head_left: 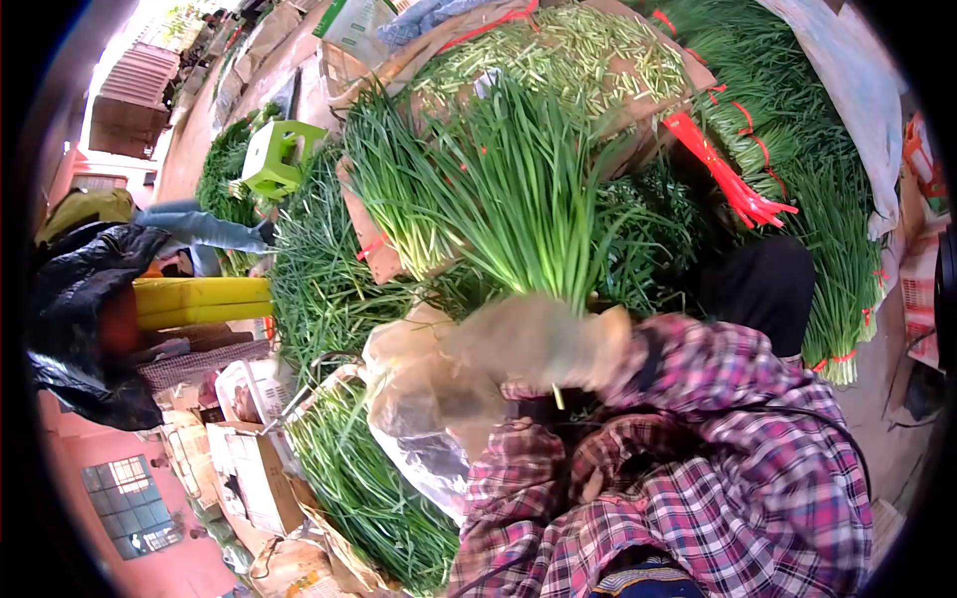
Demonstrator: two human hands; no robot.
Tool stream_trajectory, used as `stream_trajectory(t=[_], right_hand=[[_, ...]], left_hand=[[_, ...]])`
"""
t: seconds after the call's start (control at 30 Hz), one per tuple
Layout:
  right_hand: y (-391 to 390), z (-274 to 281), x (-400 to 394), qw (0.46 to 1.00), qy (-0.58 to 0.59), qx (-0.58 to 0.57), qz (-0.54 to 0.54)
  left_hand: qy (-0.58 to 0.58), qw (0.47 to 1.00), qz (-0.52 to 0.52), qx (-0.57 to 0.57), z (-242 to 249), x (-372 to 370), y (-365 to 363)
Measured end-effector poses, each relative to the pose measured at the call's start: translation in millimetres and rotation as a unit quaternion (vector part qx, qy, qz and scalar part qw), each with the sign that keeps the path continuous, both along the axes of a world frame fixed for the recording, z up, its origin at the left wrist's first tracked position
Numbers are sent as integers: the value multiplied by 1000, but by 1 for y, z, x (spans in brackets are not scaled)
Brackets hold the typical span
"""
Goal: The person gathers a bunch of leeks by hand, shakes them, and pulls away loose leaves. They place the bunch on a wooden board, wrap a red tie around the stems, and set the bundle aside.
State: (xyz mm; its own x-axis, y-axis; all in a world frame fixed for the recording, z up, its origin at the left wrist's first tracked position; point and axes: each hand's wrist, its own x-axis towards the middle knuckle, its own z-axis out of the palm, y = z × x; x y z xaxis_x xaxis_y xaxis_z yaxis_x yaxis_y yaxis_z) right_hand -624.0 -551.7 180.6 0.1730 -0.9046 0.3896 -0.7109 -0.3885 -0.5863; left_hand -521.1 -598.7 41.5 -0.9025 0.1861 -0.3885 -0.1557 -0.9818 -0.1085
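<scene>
A leafy bunch of green chives [538, 199] stands with its leaves upward and its pale stem ends at my right hand [568, 344]. The hand wears a light glove, is smeared by motion and seems closed around the lower stems. A single stalk [558, 397] pokes out below the glove. My left sleeve [513, 468] comes up from the lower middle, but the left hand's fingers are blurred or hidden near the crumpled clear plastic bag [419, 399]. Another bunch of chives [399, 189] lies just left of the upright bunch, on brown cardboard.
Red ties [723, 174] lie at the upper right, by tied bunches of chives [837, 269]. Cut stem pieces [568, 60] cover the board at the back. Loose chives [369, 488] lie lower left. A green stool [279, 159] and a person's leg [194, 229] are farther left.
</scene>
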Motion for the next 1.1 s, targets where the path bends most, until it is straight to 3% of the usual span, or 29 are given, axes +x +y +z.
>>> stream_trajectory(t=[0.03,0.07,0.1,0.17,0.23,0.27,0.3,0.37,0.43,0.5,0.57,0.6,0.63,0.67,0.7,0.77,0.8,0.83,0.87,0.97,1.03,1.07,1.1], right_hand=[[26,1,-31,981,-164,38,-96],[38,-17,-57,961,58,102,-249],[55,-61,-80,906,-269,18,-326],[80,-120,-113,821,-269,238,-444],[84,-94,-103,728,-313,480,-376],[77,-110,-90,749,-252,473,-389],[79,-120,-83,824,-155,403,-368],[62,-154,-69,820,-116,427,-363],[74,-153,-33,876,-89,405,-247],[78,-161,-8,874,-36,480,-64],[79,-110,-16,843,-43,527,-97],[82,-202,-16,933,-89,348,-32],[67,-116,-36,869,-2,476,-132],[68,-81,-59,821,-219,496,-177],[68,-66,-72,731,-424,490,-214],[77,-94,-82,611,-700,326,-173],[68,-117,-84,710,-620,313,-115],[65,-119,-79,798,-513,283,-140],[57,-113,-73,799,-512,283,-138],[20,-94,-46,542,-793,149,-237],[9,-94,-26,555,-769,66,-311],[8,-107,-23,565,-771,29,-292],[8,-121,-24,567,-769,32,-293]], left_hand=[[11,997,39,-72,1,-3,0],[18,987,74,-143,2,-5,2],[22,971,104,-213,4,-6,5],[36,974,135,-181,10,-8,9],[32,981,128,-143,9,-8,7],[45,983,130,-124,11,-7,7],[44,982,128,-130,13,-6,7],[60,984,137,-100,19,-5,6],[61,981,136,-122,21,-6,2],[50,976,128,-172,25,-4,2],[-12,959,105,-264,31,-9,4],[-28,950,89,-299,35,-9,2],[-48,940,73,-331,38,-6,3],[-58,944,65,-319,30,-2,2],[-72,937,68,-334,28,-1,4],[-71,947,89,-301,30,-7,8],[-74,940,83,-321,28,-7,9],[-78,934,79,-341,27,-8,10],[-78,920,73,-378,27,-9,10],[-117,848,118,-503,35,-15,16],[-99,878,159,-440,39,-10,14],[-120,888,152,-417,48,-11,12],[-108,913,82,-385,31,-4,4]])
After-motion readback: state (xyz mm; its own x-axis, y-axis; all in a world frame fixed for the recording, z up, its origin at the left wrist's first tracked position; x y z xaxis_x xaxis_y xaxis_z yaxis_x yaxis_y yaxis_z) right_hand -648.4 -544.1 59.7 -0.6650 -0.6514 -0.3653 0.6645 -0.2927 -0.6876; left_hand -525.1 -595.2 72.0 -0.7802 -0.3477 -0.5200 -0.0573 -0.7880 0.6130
